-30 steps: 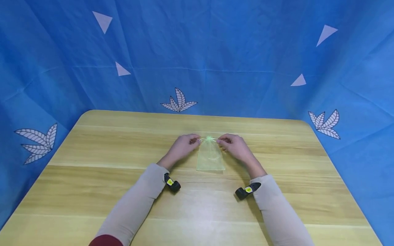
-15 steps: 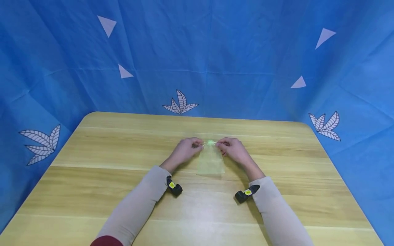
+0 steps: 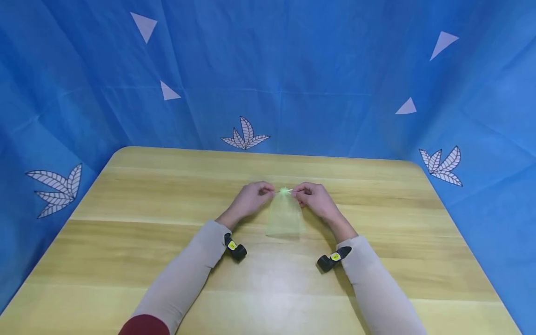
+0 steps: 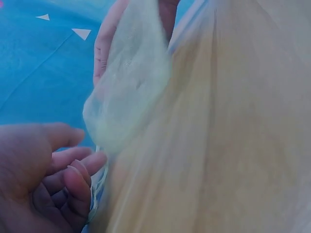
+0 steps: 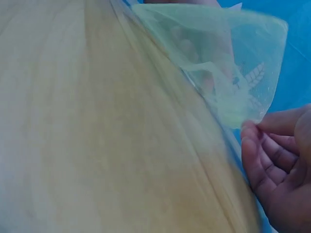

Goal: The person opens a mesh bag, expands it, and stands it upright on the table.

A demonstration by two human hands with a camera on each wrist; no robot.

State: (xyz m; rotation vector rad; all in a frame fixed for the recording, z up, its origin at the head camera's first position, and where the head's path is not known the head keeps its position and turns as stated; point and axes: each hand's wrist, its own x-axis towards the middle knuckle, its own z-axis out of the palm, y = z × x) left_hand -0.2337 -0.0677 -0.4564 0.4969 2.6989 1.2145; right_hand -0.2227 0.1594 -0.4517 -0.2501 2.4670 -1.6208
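A sheer pale green drawstring organza bag hangs between the hands with its neck gathered into a small ruffle. My left hand pinches the drawstring at the left of the neck, with thin cords trailing beside its fingers in the left wrist view. On the other side my right hand pinches the drawstring close to the ruffle, thumb against forefinger. The right wrist view has the see-through bag spread above the right fingertips, the left hand showing faintly behind it. The bag looks flat, with nothing visible inside.
A wood-grain table extends beneath both arms. Blue cloth printed with white triangles and leaves closes off the back and sides. Each wrist carries a small black camera, the left camera and the right camera.
The bag's neck has drawn in tighter between the hands. The right hand has shifted slightly leftward, and the bag's lower edge has swung a little left. Both hands keep their pinch.
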